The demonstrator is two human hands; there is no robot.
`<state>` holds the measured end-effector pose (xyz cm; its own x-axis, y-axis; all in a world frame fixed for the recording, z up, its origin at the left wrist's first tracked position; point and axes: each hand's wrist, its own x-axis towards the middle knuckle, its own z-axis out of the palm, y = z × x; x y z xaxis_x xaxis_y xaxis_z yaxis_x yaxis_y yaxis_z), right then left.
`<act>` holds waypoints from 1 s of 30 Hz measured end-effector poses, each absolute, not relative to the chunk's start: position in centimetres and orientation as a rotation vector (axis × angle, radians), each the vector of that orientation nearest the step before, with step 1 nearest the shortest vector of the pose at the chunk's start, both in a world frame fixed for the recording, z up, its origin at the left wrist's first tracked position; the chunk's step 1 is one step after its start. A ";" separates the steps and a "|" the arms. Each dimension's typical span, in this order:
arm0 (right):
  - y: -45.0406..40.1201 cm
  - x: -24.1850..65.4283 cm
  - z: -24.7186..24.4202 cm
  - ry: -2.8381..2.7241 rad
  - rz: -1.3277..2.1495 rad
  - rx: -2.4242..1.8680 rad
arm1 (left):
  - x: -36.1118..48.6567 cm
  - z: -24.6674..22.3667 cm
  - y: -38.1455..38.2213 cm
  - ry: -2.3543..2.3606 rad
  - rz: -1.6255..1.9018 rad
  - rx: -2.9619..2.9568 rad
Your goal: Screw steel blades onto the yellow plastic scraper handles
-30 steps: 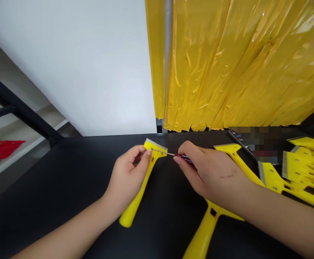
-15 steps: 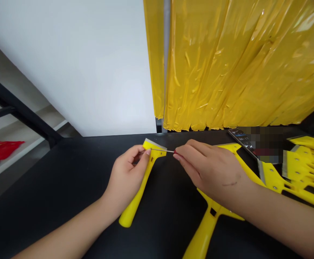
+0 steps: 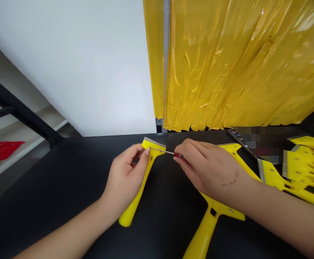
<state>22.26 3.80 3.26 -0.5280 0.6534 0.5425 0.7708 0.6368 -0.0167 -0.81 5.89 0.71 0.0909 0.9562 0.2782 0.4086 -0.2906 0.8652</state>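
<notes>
My left hand (image 3: 128, 171) is closed on the head of a small yellow scraper (image 3: 135, 205), thumb and fingers pinching its left side. A metal blade runs along the scraper's far edge, and the handle slants down toward me. In my right hand (image 3: 208, 165) is a screwdriver (image 3: 179, 155) with a red handle, mostly hidden by the fingers. Its thin shaft points left across the scraper head, with the tip near my left thumb. Beneath my right hand and forearm lies a larger yellow scraper (image 3: 204, 230), partly covered.
Several yellow scrapers (image 3: 304, 163) with metal blades lie at the right of the black table (image 3: 73, 187). A phone (image 3: 244, 144), partly blurred, lies behind them. Yellow plastic sheeting (image 3: 227, 64) and a white panel (image 3: 92, 64) stand at the back. Red items (image 3: 5, 149) are on a shelf at left.
The scraper head has tilted and shifted slightly left and away from me. More of the screwdriver's red handle shows as the fingers of my right hand have shifted on it.
</notes>
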 end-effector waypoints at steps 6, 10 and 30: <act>2.9 22.0 3.2 -2.132 0.171 -1.231 | -0.7 1.1 5.3 1.343 1.186 1.837; 2.2 20.8 3.4 -1.509 1.139 -1.321 | -0.8 1.7 5.0 1.370 1.224 1.966; 3.6 19.1 0.5 -1.439 1.115 -0.911 | -1.7 1.3 7.9 1.381 1.112 1.183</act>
